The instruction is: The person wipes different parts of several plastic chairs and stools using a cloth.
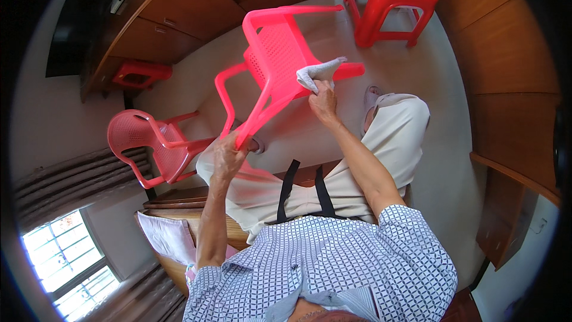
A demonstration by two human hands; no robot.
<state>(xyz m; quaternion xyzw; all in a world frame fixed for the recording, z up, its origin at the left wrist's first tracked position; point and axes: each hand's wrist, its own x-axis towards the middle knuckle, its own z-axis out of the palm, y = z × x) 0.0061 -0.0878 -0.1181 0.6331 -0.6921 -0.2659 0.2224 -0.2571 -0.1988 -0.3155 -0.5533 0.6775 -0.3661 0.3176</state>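
A bright pink plastic armchair [283, 51] with a perforated panel is tipped over in front of my knees. My left hand [229, 156] grips a narrow part of its frame on the side nearest me; whether this is a leg or an armrest I cannot tell. In my right hand [324, 100] is a bunched white cloth [319, 74], which lies against the chair's edge. The cloth hides a small part of the chair there.
A red plastic stool [395, 0] stands ahead on the right. To the left is a second, paler red armchair [167, 147]. Another red plastic stool [142, 74] sits by the wooden cabinet [178, 22]. Beside me on the wooden seat lies a pale cushion [167, 235].
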